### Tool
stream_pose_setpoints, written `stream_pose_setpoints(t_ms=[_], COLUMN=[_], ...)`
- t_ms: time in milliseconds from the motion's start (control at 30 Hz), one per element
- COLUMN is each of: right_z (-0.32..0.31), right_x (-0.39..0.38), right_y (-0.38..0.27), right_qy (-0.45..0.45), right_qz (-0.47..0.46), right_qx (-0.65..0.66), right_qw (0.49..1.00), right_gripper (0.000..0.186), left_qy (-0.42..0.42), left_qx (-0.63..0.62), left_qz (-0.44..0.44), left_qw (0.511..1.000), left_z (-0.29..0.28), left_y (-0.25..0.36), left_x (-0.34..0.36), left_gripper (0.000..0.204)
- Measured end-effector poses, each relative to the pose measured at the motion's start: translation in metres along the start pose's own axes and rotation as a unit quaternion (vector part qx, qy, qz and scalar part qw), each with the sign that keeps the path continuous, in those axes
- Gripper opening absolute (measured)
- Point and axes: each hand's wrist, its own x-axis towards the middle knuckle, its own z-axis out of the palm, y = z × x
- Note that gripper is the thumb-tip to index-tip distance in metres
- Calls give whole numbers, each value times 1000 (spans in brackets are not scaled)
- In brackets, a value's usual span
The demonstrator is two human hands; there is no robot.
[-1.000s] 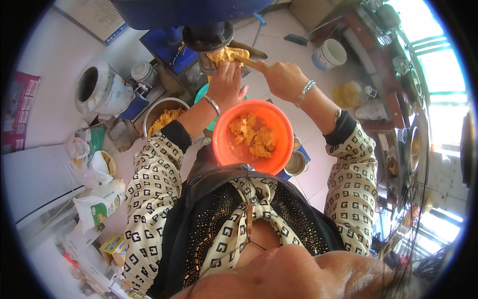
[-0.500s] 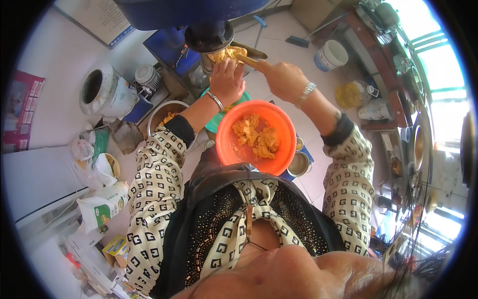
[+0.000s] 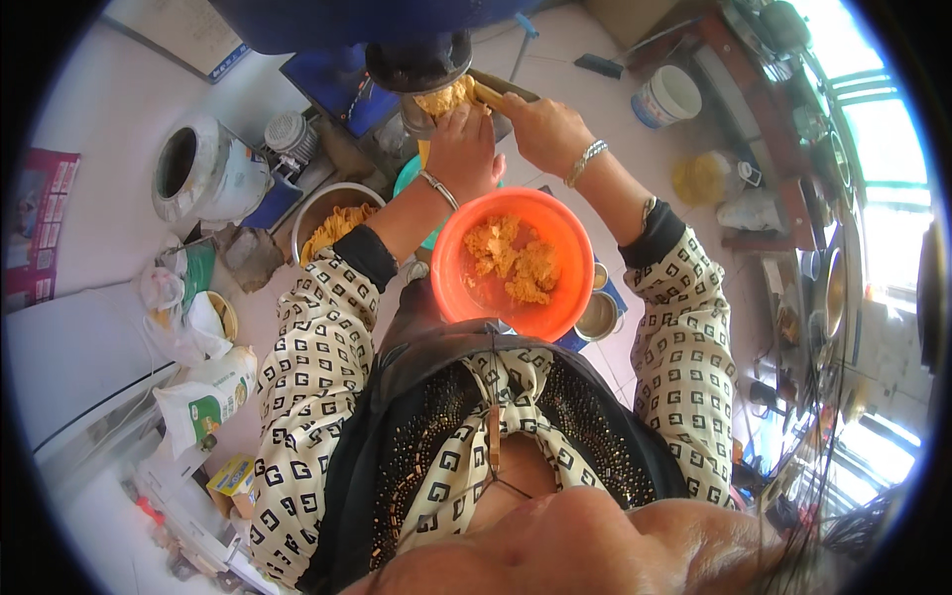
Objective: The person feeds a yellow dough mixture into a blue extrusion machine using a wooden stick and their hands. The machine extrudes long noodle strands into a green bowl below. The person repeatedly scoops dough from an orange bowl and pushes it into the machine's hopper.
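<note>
Yellow dough sits at the mouth of the dark round machine part. My left hand rests its fingertips on the near side of this dough, fingers stretched and slightly apart. Closed round a wooden stick, my right hand holds its end against the dough's right side. Just below both hands, an orange-red basin contains crumbly yellow dough lumps. Partly hidden by my left forearm is a green basin. Yellow noodle-like strands lie in a steel bowl to the left.
The blue machine body overhangs the top. At left stand a large whitish drum, a motor and a white sack. On the right are a white bucket, a yellow oil jug and a cluttered shelf.
My right hand has come left and slightly down, with the stick end lower against the dough. My left hand is still at the dough. The whole view has shifted a little.
</note>
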Motion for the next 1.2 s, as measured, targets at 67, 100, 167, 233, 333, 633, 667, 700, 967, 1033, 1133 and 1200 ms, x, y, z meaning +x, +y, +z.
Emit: stream_pose_setpoints(t_ms=[67,100,167,233,333,633,667,700,967,1033,1133,1200], right_z=[2,5,10,3,-24,16,16,15,0,-6,1,4], right_x=[6,10,13,4,-19,-9,-6,-3,-10,-20,-21,-11], right_y=[4,9,14,15,15,21,19,15,16,17,16,13], right_qy=[10,13,21,-3,-12,36,41,23,33,39,49,51], right_qz=[-10,-15,-27,-18,15,-23,-31,-34,-34,-27,-21,-35], right_qx=[0,3,7,22,5,-45,-53,-68,-40,-40,-51,-59], right_qw=[1000,1000,999,1000,1000,998,997,997,998,998,997,996], right_gripper=[34,33,33,34,37,45,46,46,45,47,46,47], left_qy=[-15,-21,-25,-33,-47,46,43,39,10,13,10,10], left_qx=[10,16,8,-11,-258,-192,-187,-183,-138,-127,-117,-106], left_qz=[-1,0,2,-2,-58,-101,-96,-91,-73,-60,-34,-21], left_qw=[1000,1000,1000,999,963,975,977,978,988,990,993,994], left_z=[0,1,2,-1,-21,-22,-22,-23,-22,-24,-26,-27], left_y=[-1,-1,-1,-3,-38,-69,-68,-66,-63,-60,-55,-52], left_x=[4,5,4,5,-3,-27,-26,-25,-17,-17,-16,-12], left_gripper=[60,59,55,51,46,50,51,52,58,58,58,57])
